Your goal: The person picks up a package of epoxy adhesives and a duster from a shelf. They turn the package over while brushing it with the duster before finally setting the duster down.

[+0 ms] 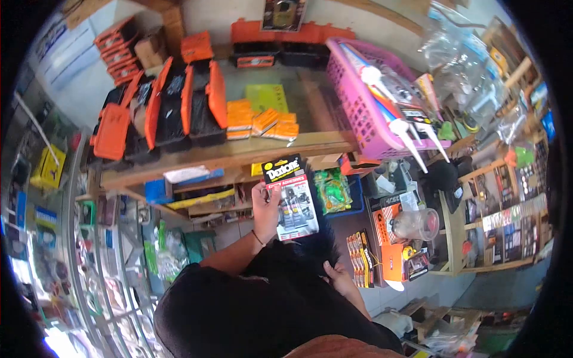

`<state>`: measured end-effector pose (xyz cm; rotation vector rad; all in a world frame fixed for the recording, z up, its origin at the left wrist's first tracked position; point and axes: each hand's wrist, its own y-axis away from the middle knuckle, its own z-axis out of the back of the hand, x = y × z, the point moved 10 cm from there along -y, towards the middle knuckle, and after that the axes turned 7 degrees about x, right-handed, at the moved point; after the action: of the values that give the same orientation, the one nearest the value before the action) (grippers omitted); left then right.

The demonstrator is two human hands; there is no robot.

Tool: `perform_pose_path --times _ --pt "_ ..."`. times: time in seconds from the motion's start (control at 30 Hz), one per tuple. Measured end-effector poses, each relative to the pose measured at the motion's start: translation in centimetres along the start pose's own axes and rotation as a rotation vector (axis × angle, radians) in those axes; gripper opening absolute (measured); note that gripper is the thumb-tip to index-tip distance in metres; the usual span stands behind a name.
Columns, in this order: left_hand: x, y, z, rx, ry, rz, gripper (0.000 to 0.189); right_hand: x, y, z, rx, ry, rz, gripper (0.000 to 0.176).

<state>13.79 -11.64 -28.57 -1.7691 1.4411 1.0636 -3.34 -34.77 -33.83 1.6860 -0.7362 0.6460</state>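
My left hand (267,210) grips a blister pack of epoxy adhesive (292,206) by its left edge. The card is black at the top, marked Dextone, with a red band and a white lower part, and it is held upright facing me. Lower and to the right, my right hand (341,279) is closed at a dark, fluffy thing (325,241) that resembles a duster. Its shape blends into my black shirt, and most of the right fingers are hidden.
A wooden-edged glass counter (310,143) carries open orange-and-black cases (173,107), small orange boxes (262,122) and a pink basket (352,95) of sealant tubes. Several yellow-black packs (361,259) and a clear plastic jar (421,224) stand at right. Glass shelves (107,256) line the left.
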Motion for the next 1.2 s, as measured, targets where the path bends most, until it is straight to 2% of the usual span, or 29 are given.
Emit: perform_pose_path --times 0.13,0.17,0.2,0.27,0.33,0.4,0.43,0.47,0.53,0.57,0.6,0.67,0.7,0.83,0.9,0.93,0.97,1.0,1.03,1.1,1.13,1.17,1.2 --pt "0.3 2.0 2.8 -0.108 -0.004 -0.058 0.027 -0.1 0.2 -0.3 0.034 0.243 -0.097 0.036" --pt "0.8 2.0 4.3 -0.160 -0.132 -0.105 0.023 1.7 0.7 -2.1 0.063 0.286 -0.056 0.036" --pt "2.0 1.8 5.4 -0.174 -0.119 -0.098 0.023 3.1 0.9 -3.6 0.091 0.328 -0.014 0.037" --pt "3.3 1.9 7.2 -0.241 -0.232 -0.083 0.020 2.3 0.3 -3.8 0.093 0.353 -0.031 0.036" --pt "3.3 2.2 6.9 -0.252 -0.165 -0.024 0.016 2.3 0.1 -4.1 0.101 0.374 -0.041 0.036" --pt "5.7 2.2 7.3 -0.273 0.168 0.093 0.022 2.4 -0.1 -4.0 0.055 0.529 -0.099 0.037" --pt "6.9 2.3 7.0 -0.209 0.243 0.259 0.031 2.3 -0.3 -4.0 0.057 0.539 -0.101 0.037" --pt "6.6 2.3 7.4 -0.215 0.251 0.258 0.031 2.6 -0.7 -4.0 0.051 0.590 -0.053 0.037" --pt "5.6 2.0 4.1 0.005 0.647 0.370 0.040 3.4 -0.7 -4.8 0.047 0.648 -0.010 0.037" --pt "4.1 2.4 3.2 0.028 0.680 0.402 0.051 4.5 -0.4 -5.7 0.030 0.666 0.010 0.038" --pt "2.6 2.6 2.9 0.020 0.687 0.400 0.051 5.2 -0.2 -6.2 0.015 0.682 0.028 0.038" --pt "-0.5 2.7 -0.2 0.298 0.990 0.385 0.059 5.1 -0.3 -6.3 0.021 0.719 0.013 0.038" --pt "-1.0 2.5 -0.3 0.381 1.043 0.383 0.068 5.2 -0.4 -6.4 0.023 0.749 0.006 0.037" --pt "-2.2 2.2 1.2 0.370 1.266 0.321 0.075 5.8 -0.6 -6.7 0.050 0.963 -0.070 0.037" --pt "-3.5 2.1 1.7 0.377 1.183 0.267 0.077 5.8 -1.5 -6.2 0.015 0.769 0.075 0.038" --pt "-4.3 2.0 2.0 0.392 1.091 0.214 0.078 5.5 -1.7 -6.4 0.016 0.776 0.067 0.038" --pt "-3.6 1.9 2.4 0.383 1.038 0.240 0.080 5.2 -2.1 -6.3 -0.018 0.617 0.052 0.039" --pt "-4.0 2.3 2.0 0.477 1.132 0.256 0.078 5.0 -2.3 -6.1 -0.052 0.459 0.038 0.040" --pt "-3.8 2.4 2.1 0.465 1.155 0.271 0.077 4.9 -2.4 -5.8 -0.051 0.467 0.035 0.040" --pt "-4.3 2.8 1.4 0.495 1.225 0.261 0.075 5.1 -2.8 -6.3 0.086 0.885 0.064 0.040" --pt "-2.4 3.0 1.9 0.456 1.130 0.352 0.075 5.7 -2.5 -8.2 0.155 1.091 0.078 0.041" --pt "-2.3 3.4 2.6 0.469 1.038 0.248 0.076 7.3 -1.3 -9.8 0.149 0.959 0.160 0.043" --pt "-3.1 3.8 3.1 0.480 0.945 0.146 0.076 7.0 -1.4 -10.1 0.147 0.964 0.159 0.043"
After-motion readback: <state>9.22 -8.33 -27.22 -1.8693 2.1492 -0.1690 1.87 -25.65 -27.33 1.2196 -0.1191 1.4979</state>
